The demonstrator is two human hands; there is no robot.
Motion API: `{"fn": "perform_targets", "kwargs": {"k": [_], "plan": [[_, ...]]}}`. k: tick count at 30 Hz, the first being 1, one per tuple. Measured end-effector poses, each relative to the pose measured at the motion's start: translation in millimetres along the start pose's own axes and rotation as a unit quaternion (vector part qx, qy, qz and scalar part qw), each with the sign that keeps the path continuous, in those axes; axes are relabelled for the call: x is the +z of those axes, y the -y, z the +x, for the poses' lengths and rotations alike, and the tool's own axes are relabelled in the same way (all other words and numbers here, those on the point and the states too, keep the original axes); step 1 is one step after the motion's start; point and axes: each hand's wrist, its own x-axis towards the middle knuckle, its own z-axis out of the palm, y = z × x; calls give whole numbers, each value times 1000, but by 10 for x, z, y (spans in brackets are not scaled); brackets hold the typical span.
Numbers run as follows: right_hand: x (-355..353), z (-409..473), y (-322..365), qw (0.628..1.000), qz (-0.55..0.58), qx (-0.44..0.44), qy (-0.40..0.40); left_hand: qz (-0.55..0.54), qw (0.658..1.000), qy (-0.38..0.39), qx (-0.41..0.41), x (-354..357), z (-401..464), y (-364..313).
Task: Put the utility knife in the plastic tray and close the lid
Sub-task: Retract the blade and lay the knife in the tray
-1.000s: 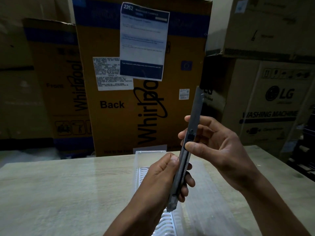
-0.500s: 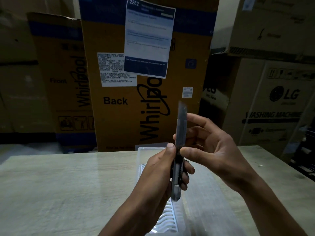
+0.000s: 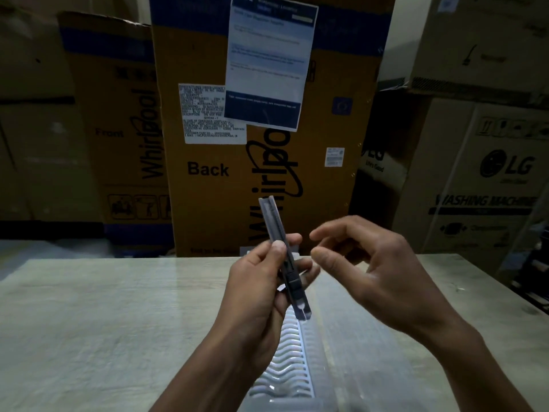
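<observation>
My left hand (image 3: 261, 281) grips the utility knife (image 3: 283, 260) upright above the open plastic tray (image 3: 282, 361), my right hand (image 3: 365, 272) loose and empty, so placing it and closing the lid remain.

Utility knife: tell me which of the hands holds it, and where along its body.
The left hand holds the utility knife upright, gripping its middle, thumb on the front. Both ends stick out. The right hand is open beside it, holding nothing.

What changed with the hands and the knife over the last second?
The right hand let go of the utility knife and drew off to the right, fingers open. The knife's top tipped from right-leaning to left-leaning. The left hand kept its grip; the plastic tray stayed open on the table.
</observation>
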Motion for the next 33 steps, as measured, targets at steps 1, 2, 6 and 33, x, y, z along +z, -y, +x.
{"fn": "perform_targets", "kwargs": {"k": [1, 2, 6, 33], "plan": [[24, -8, 19, 999, -26, -10, 17, 4, 1000, -8, 6, -7, 1, -9], [53, -16, 38, 998, -44, -18, 33, 16, 1000, -15, 12, -17, 4, -12], [172, -38, 93, 994, -78, -42, 68, 28, 999, -32, 19, -30, -7, -35], [482, -71, 174, 982, -69, 138, 110, 593, 744, -126, 279, -376, 183, -140]]}}
